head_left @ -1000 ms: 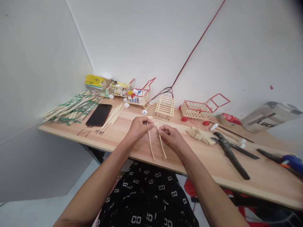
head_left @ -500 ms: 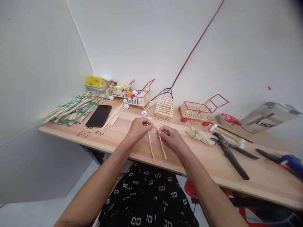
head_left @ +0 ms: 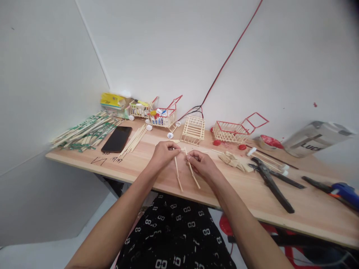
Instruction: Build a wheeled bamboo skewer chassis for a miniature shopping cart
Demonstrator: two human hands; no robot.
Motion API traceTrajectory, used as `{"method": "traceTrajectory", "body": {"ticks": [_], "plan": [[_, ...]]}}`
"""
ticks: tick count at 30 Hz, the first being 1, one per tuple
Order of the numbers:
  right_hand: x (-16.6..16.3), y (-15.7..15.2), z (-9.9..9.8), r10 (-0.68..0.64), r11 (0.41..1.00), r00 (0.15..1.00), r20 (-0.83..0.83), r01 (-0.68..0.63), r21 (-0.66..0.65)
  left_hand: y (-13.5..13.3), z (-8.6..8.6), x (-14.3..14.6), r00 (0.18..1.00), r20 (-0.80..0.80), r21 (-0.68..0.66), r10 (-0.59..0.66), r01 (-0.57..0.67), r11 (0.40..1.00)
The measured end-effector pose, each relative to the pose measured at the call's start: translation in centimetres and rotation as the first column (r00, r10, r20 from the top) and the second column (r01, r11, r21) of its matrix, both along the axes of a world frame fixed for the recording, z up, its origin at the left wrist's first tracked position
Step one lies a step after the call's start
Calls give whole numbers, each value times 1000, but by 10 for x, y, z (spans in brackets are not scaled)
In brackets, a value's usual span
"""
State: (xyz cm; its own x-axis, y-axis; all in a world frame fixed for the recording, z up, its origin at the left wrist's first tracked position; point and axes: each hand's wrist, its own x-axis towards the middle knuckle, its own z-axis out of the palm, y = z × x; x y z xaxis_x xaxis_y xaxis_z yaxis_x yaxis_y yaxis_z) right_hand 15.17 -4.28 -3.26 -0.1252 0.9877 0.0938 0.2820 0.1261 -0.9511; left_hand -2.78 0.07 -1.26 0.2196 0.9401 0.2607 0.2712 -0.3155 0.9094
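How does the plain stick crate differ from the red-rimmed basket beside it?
The plain crate is bare wood all over; the red-rimmed basket has red edges and a red open frame at its right end. The plain crate is boxier and taller; the red-rimmed basket is lower and longer. Both are slatted stick builds near the far edge of the table.

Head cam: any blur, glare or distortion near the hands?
Head view: soft, even light, no glare, only faint shadows; the left hand, the right hand and the sticks they pinch are sharp; wide-angle stretch smears the wrapped stick pile at the left edge; the table runs slanted across the frame; the top right corner is vignetted dark.
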Motion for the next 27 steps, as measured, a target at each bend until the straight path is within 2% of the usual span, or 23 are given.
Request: {"method": "traceTrajectory", "body": {"ticks": [14,27], "plan": [[-1,-1,2,-33,999,999,7,33,-35,3,-3,0,999,31,-5,14,-14,1000],[-1,1,1,-60,998,998,2,60,-31,-6,4,0,1000,23,-9,-13,14,1000]]}}
